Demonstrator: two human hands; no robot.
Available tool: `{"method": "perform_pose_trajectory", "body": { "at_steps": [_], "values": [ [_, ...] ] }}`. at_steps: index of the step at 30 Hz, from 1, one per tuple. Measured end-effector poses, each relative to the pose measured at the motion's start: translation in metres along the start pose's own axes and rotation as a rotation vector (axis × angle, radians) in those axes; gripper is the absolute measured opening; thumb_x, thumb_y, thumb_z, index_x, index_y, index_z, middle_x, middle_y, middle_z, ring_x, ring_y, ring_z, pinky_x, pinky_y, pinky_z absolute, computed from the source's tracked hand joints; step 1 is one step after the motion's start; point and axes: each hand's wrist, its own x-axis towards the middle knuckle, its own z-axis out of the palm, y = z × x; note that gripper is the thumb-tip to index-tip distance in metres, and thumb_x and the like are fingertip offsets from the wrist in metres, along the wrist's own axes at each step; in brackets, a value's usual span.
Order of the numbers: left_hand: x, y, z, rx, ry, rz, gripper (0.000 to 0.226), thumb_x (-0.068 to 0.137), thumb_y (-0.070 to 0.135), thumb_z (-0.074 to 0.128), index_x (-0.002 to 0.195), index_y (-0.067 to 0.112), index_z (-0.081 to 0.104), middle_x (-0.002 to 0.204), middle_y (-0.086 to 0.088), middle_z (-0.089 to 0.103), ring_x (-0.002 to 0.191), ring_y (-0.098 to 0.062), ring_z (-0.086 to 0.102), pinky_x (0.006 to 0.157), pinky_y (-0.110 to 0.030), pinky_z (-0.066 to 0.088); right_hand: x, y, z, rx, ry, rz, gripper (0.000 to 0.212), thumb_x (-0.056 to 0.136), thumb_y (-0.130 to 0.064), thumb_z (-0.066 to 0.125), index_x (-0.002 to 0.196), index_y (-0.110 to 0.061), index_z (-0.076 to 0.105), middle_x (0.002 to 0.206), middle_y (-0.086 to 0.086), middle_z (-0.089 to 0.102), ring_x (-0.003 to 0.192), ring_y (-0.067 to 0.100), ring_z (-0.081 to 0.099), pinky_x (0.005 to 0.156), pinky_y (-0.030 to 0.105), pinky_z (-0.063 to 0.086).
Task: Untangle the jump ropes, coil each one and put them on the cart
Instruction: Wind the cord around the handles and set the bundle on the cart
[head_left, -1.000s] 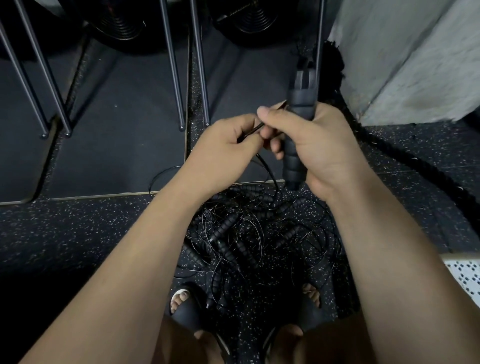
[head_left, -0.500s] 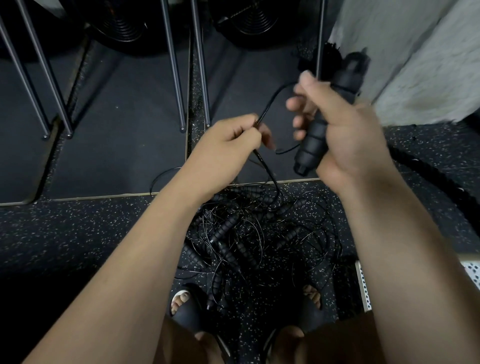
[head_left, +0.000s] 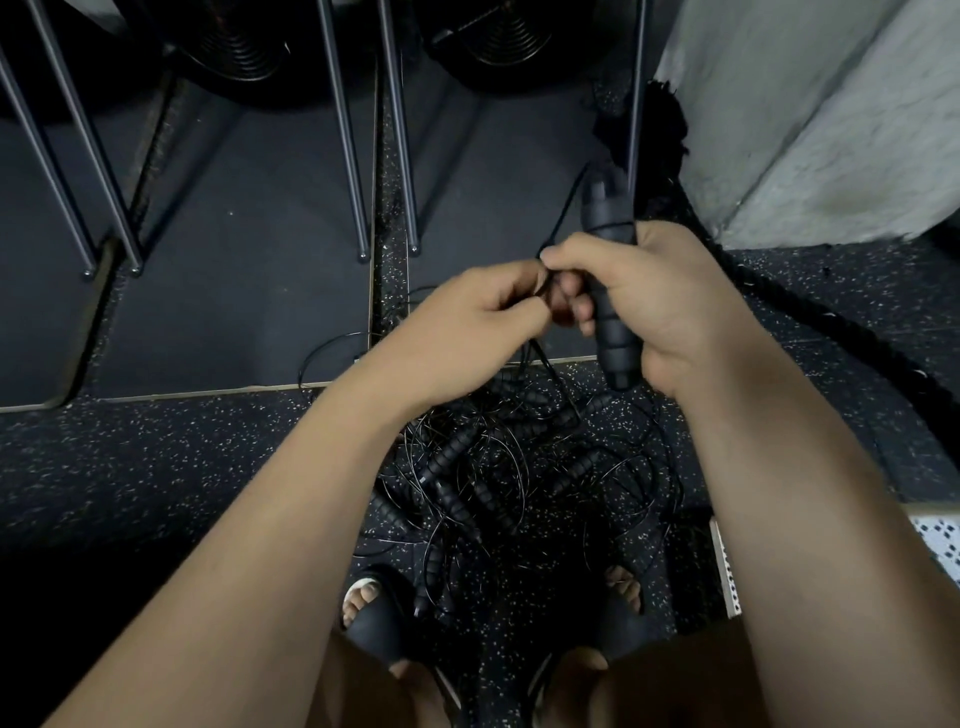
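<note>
A tangled heap of black jump ropes (head_left: 509, 467) with ribbed handles lies on the speckled floor between my feet. My right hand (head_left: 660, 296) grips a pair of black ribbed handles (head_left: 613, 332) held upright above the heap. My left hand (head_left: 478, 322) pinches the thin black cord (head_left: 563, 210) that runs up from it to the top of the handles, fingertips touching those of the right hand. The cord hangs down from my hands into the heap. A white perforated cart edge (head_left: 727, 571) shows at the right, partly behind my right forearm.
Metal rack legs (head_left: 353, 171) stand on dark mats (head_left: 234, 291) ahead. A thick black battle rope (head_left: 831, 322) runs along the floor at the right beside a grey concrete pillar (head_left: 810, 114). My sandalled feet (head_left: 374, 608) flank the heap.
My right hand has swung the handles back down and left to meet my left hand, closing the gap that was there half a second ago; the cord loop between them has tightened.
</note>
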Motion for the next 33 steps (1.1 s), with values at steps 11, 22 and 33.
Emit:
{"method": "perform_pose_trajectory", "body": {
  "at_steps": [11,22,33],
  "values": [
    [-0.003,-0.001,-0.026,-0.269,-0.009,-0.027,0.036,0.102,-0.004,0.048,0.11,0.016,0.078,0.101,0.0,0.075,0.076,-0.02,0.061,0.068,-0.036,0.038,-0.005,-0.012,0.003,0.312,0.217,-0.17,0.019,0.098,-0.004,0.065,0.079,-0.01,0.063,0.062,0.005,0.063,0.05,0.015,0.057,0.049,0.027,0.045],
    [0.004,-0.022,-0.012,0.173,-0.049,-0.046,0.018,0.111,0.021,0.057,0.114,0.024,0.074,0.092,0.003,0.081,0.078,-0.014,0.077,0.063,-0.024,0.051,-0.008,-0.018,-0.001,0.464,0.18,-0.222,0.02,0.102,-0.004,0.063,0.083,-0.009,0.061,0.071,0.007,0.066,0.062,0.018,0.064,0.054,0.028,0.048],
    [0.006,-0.026,-0.009,0.312,-0.001,-0.14,0.025,0.109,0.042,0.056,0.099,0.025,0.071,0.086,0.003,0.08,0.075,-0.011,0.077,0.071,-0.034,0.058,0.0,-0.007,-0.002,0.414,0.212,-0.202,0.004,0.102,-0.01,0.069,0.1,-0.009,0.066,0.083,0.012,0.076,0.067,0.019,0.07,0.056,0.028,0.051]
  ]
}}
